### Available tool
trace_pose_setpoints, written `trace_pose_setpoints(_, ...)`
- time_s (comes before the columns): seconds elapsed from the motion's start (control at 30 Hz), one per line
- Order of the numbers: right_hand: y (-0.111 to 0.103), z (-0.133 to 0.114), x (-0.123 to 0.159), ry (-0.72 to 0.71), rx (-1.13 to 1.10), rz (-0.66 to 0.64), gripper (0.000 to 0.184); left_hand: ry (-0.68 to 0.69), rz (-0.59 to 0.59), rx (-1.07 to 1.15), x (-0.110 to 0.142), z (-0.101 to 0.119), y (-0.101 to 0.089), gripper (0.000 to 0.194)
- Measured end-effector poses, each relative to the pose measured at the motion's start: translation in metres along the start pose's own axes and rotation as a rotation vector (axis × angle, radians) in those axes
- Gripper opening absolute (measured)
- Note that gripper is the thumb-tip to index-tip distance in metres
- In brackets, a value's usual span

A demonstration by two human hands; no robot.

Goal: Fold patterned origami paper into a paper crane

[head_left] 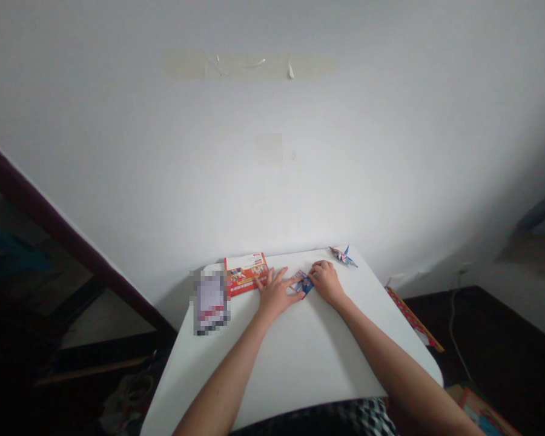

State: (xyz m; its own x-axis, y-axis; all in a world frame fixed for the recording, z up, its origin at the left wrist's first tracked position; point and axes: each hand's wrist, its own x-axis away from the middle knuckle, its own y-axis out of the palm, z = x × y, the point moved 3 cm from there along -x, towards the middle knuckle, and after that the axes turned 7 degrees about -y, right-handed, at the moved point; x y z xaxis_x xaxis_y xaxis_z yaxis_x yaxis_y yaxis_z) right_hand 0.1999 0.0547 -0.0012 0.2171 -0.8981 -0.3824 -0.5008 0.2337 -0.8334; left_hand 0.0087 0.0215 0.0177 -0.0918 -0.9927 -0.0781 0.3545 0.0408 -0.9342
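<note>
Presently: left hand (pixel 276 294) flat, fingers spread, pinning the folded paper (pixel 303 283) on the white surface (pixel 300 357); right hand (pixel 326 281) curled, pinching its edge. Finished paper crane (pixel 343 255) near. Risk: paper slipping under uneven pressure, giving a crooked crease.

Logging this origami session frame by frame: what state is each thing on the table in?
Patterned paper: partly folded, flat on the table, pressed by both hands.
Left hand: open, fingers spread on the paper.
Right hand: fingers curled, pinching the paper's edge.
Paper crane: folded, standing at the far corner.
Orange booklet: closed, lying flat.
</note>
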Motion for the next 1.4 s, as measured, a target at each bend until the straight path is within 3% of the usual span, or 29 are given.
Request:
trace_pose_setpoints(0.23,-0.0016,-0.0012,-0.0018,0.044,-0.014,0.029,0.009,-0.008,-0.006,-0.010,-0.0005,-0.0008,0.0012,0.049)
trace_pose_setpoints(0.7,-0.0036,0.0003,0.0020,0.026,-0.028,-0.002,0.024,-0.001,-0.009,-0.023,-0.0003,-0.0013,0.0021,0.051)
trace_pose_setpoints(0.9,-0.0025,0.0011,0.0010,0.014,-0.009,0.018,0.017,-0.002,-0.014,-0.028,0.0000,-0.0006,0.0012,0.051)
trace_pose_setpoints(1.4,-0.0085,0.0021,0.0016,-0.115,-0.003,-0.038,0.019,-0.003,-0.004,-0.012,-0.0001,-0.0018,0.0030,0.050)
